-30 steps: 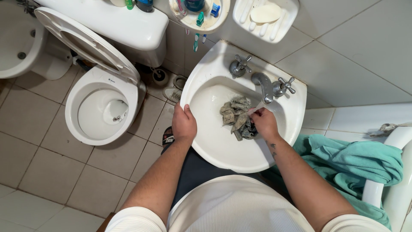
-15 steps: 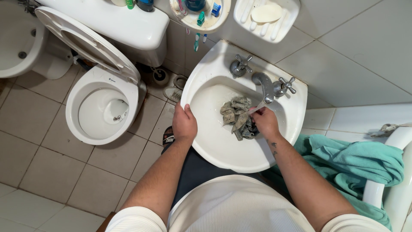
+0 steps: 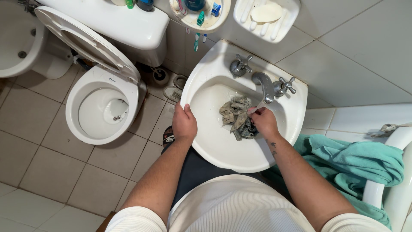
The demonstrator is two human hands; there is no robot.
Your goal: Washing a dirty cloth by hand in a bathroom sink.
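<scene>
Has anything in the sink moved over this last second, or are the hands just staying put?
Almost nothing. The right hand keeps its grip on the grey rag under the tap, and the rag has barely shifted. The left hand still rests on the sink rim.

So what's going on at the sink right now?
A person stands over a white sink in a tiled bathroom. The right hand grips a crumpled grey cloth lying in the basin, just below the faucet. The left hand rests on the sink's left rim. Whether water is running is hard to tell. A teal towel lies heaped to the right, and a toilet with its lid up stands on the left.
</scene>
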